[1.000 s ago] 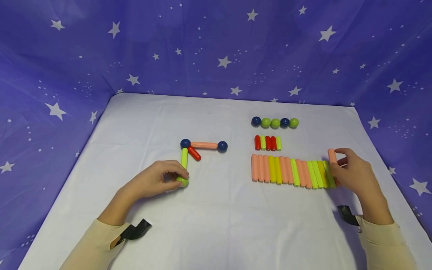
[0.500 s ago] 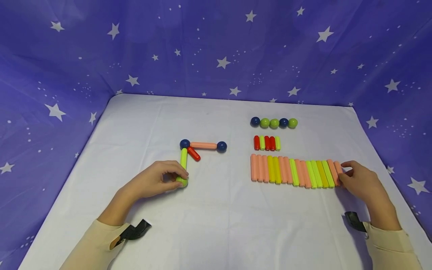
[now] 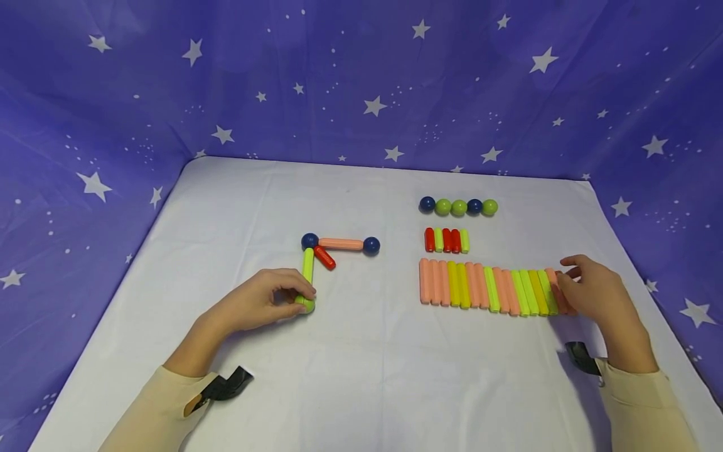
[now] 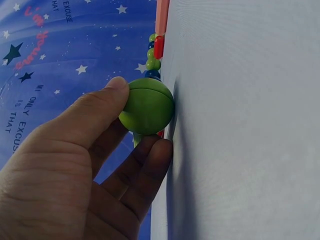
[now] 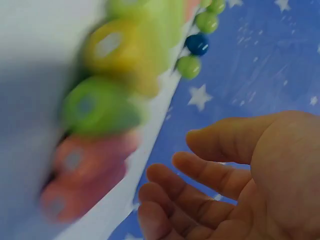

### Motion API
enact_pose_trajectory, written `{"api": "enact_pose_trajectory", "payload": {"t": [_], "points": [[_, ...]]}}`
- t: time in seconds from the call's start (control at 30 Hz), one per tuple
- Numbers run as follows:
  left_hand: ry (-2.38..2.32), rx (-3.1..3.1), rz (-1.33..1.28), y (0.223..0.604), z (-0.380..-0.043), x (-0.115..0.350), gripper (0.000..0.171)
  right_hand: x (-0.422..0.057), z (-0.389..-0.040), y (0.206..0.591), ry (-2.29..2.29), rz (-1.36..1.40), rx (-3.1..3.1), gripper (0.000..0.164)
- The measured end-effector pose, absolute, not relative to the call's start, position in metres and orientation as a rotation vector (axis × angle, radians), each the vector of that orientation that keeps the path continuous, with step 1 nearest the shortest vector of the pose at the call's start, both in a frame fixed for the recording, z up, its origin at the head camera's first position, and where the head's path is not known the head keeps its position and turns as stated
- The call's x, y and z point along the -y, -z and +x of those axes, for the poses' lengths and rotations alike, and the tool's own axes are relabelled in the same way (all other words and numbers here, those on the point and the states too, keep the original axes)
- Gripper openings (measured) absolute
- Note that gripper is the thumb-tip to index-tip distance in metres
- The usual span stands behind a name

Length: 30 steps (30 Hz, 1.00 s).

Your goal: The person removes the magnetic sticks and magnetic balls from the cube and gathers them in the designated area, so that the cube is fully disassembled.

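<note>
My left hand [image 3: 268, 295] pinches a green ball [image 4: 147, 107] between thumb and fingers. The ball sits at the near end of a yellow-green magnetic stick [image 3: 307, 265]. That stick's far end meets a navy ball [image 3: 309, 241], from which a pink stick [image 3: 341, 243] runs right to a second navy ball [image 3: 371, 245]. A short red stick [image 3: 324, 257] slants off the corner ball. My right hand [image 3: 599, 292] hovers at the right end of a long row of sticks, partly covering the last pink sticks [image 5: 90, 172]. Its fingers are loosely bent with nothing between them in the right wrist view.
The long row of pink, yellow and green sticks [image 3: 435, 282] lies at the right of the white table [image 3: 350, 389]. Behind it are a row of short red and green sticks [image 3: 447, 240] and a line of green and navy balls [image 3: 459, 208]. Starry purple cloth [image 3: 316, 56] surrounds the table.
My right hand has set an upright pink stick down at the row's right end and let go of it, then shifted slightly left over that end. The left hand has stayed in place.
</note>
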<state>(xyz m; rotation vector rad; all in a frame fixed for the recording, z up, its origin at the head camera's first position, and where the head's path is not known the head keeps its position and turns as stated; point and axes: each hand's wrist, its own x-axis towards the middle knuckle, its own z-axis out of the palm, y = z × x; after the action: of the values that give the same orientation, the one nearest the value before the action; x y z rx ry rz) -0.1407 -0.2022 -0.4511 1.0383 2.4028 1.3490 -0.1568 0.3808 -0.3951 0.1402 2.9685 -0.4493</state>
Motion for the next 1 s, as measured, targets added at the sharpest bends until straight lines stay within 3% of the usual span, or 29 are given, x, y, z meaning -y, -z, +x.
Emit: {"api": "enact_pose_trajectory", "payload": {"t": [0.53, 0.73, 1.0], "points": [[-1.353, -2.406, 1.054, 0.452, -0.141, 0.203, 0.022, -0.222, -0.196, 0.373, 0.638, -0.455, -2.901, 0.017], [-1.340, -2.407, 1.052, 0.451, -0.141, 0.205, 0.022, -0.165, -0.203, 0.382, 0.692, -0.813, -2.825, 0.025], [-1.338, -2.404, 1.044, 0.450, -0.142, 0.204, 0.023, -0.110, -0.211, 0.396, 0.587, -0.901, -2.777, 0.033]]}}
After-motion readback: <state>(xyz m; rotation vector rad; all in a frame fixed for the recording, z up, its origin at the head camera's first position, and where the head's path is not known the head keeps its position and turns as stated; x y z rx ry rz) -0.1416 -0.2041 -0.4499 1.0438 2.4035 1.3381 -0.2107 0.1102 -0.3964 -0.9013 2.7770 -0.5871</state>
